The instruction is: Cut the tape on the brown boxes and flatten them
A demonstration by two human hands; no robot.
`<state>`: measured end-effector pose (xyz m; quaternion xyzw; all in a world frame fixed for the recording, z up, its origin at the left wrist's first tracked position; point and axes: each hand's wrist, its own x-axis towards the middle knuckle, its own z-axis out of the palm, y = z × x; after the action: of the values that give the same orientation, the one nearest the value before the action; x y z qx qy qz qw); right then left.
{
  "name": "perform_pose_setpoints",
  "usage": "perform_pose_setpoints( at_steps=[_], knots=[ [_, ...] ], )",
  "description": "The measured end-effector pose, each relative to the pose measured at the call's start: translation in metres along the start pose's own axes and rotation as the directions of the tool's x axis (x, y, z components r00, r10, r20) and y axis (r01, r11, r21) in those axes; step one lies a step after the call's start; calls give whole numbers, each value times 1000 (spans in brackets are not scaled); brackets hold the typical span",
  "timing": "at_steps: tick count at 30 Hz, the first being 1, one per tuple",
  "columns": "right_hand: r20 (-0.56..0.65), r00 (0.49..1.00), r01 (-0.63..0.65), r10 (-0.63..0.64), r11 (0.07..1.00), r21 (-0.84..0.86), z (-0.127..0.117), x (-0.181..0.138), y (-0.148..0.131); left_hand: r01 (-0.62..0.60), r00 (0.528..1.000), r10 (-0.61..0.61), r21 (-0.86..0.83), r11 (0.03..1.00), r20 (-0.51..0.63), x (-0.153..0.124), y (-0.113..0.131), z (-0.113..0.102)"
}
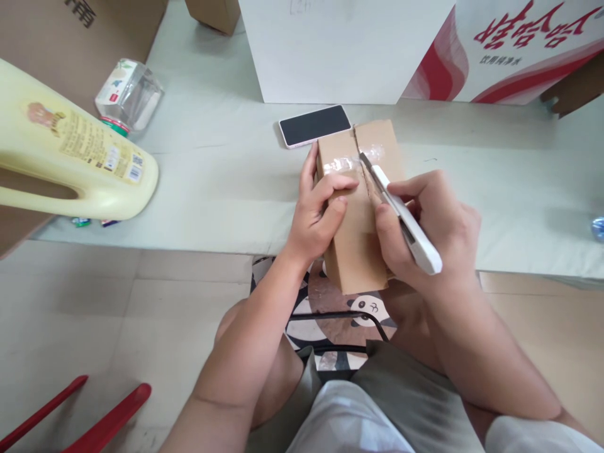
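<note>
A small brown cardboard box [352, 245] lies on the near part of the table, its front end sticking out over the edge. Clear tape crosses its top, and a seam runs lengthwise with the tape split there. My left hand [317, 217] grips the box by its left side, fingers bent over the top. In my right hand [429, 226] is a white utility knife [408, 223], its blade out and its tip at the seam beside the tape. Just behind the box lies a phone [315, 126] with a dark screen.
A large yellow jug [70, 145] and a clear plastic jar [129, 97] lie at the left. White cartons [344, 50] with red print stand at the back. A blue item [598, 228] sits at the right edge. Red legs [111, 418] show on the floor.
</note>
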<state>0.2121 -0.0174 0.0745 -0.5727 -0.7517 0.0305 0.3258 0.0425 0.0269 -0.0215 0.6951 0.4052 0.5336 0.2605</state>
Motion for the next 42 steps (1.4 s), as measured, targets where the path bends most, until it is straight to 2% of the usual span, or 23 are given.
perform_pose_setpoints(
  at_steps=[4, 10, 16, 20, 28, 36, 42],
  knots=[
    [-30, 1000, -7, 8, 1000, 15, 1, -1, -1, 4, 1000, -4, -3, 1000, 5, 0, 1, 0],
    [23, 999, -47, 46, 998, 33, -1, 7, -4, 2, 1000, -2, -34, 999, -12, -1, -1, 1],
    [-48, 997, -56, 63, 989, 135, -1, -1, 1, 30, 1000, -30, -19, 999, -5, -2, -1, 1],
    [-84, 992, -77, 95, 977, 199, 0, -4, 1, 5, 1000, -5, -30, 1000, -11, -1, -1, 1],
    [16, 988, -149, 151, 947, 285, -1, 3, 2, 2, 1000, -2, -119, 993, -2, -2, 1, -2],
    [3, 955, -257, 297, 821, 510, 2, -1, 9, 31, 999, -32, -174, 984, -5, -1, 7, -4],
    [39, 964, -252, 265, 850, 462, -1, -2, 7, 92, 995, -100, -201, 975, -26, -1, 14, -2]
  ],
)
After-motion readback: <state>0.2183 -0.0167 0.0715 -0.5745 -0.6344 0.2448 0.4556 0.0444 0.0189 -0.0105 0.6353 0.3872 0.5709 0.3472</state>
